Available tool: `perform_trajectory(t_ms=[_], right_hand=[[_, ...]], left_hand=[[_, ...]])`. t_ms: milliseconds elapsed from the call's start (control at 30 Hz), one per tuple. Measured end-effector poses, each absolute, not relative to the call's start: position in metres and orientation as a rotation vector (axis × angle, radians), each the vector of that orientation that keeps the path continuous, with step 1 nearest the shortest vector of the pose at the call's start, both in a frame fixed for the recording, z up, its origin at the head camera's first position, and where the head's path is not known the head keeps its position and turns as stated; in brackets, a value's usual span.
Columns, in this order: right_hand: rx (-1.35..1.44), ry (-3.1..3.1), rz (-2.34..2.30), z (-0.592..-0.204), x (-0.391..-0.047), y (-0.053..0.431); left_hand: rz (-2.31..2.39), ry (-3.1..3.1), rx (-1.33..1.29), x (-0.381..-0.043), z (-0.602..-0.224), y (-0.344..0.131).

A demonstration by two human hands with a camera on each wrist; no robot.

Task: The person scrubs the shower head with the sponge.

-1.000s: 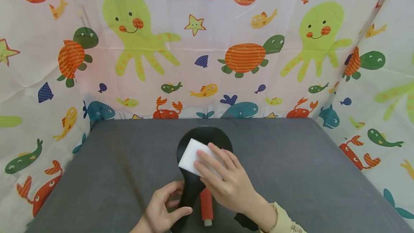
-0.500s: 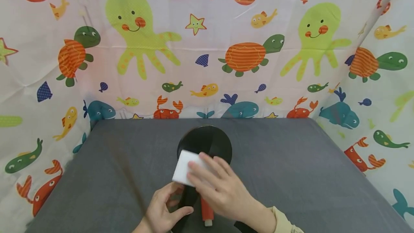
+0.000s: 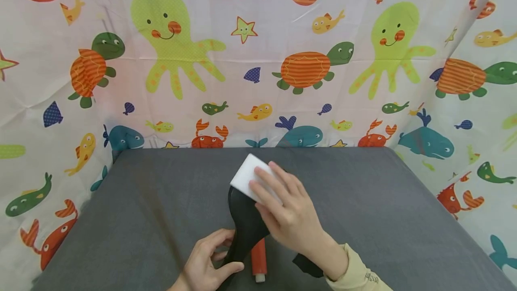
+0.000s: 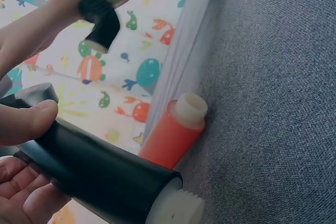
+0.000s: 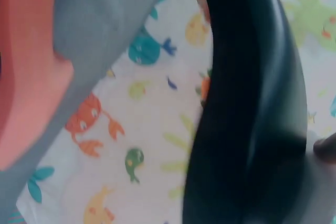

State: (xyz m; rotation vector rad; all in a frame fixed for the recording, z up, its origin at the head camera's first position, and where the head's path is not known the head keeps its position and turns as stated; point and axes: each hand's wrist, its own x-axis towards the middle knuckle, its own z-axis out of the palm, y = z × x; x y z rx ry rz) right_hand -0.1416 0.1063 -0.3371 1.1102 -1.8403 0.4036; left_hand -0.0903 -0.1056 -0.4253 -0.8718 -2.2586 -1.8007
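My left hand [image 3: 210, 262] holds the handle of a black, round-headed, paddle-shaped thing [image 3: 245, 223] between thumb and fingers. In the left wrist view its handle [image 4: 105, 169] ends in a white ridged tip. My right hand [image 3: 288, 212] grips a white block-shaped sponge [image 3: 249, 178] over the upper part of the black head. Sponge and hand hide most of that head. In the right wrist view the black thing [image 5: 249, 98] fills the middle, and the sponge cannot be made out.
Beneath the black thing lies a red handle [image 3: 259, 259] with a white tip on the grey tabletop [image 3: 169, 201]. Much of the red thing [image 5: 26, 66] is hidden in the head view. Curtains [image 3: 258, 64] printed with sea animals enclose the back and sides.
My right hand first drew the sponge down toward the handle, then pushed it back up to the far end of the black head. My left hand has stayed nearly in place.
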Motion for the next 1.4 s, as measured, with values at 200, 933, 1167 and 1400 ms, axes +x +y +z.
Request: perform_trajectory(t_ms=[200, 933, 1167, 1400], right_hand=[[0.922, -1.9, 0.519, -0.332, -0.149, 0.114], [1.009, -1.952, 0.47, -0.339, -0.149, 0.105], [0.932, -2.004, 0.57, -0.342, -0.153, 0.115], [1.257, -1.961, 0.395, -0.37, -0.127, 0.104]], left_hand=[[-1.847, -2.303, -0.81, -0.09, -0.426, -0.105], [-1.907, -2.346, -0.756, -0.089, -0.425, -0.098], [-1.963, -2.303, -0.705, -0.089, -0.425, -0.099], [-2.042, -2.12, -0.775, -0.091, -0.427, -0.096]])
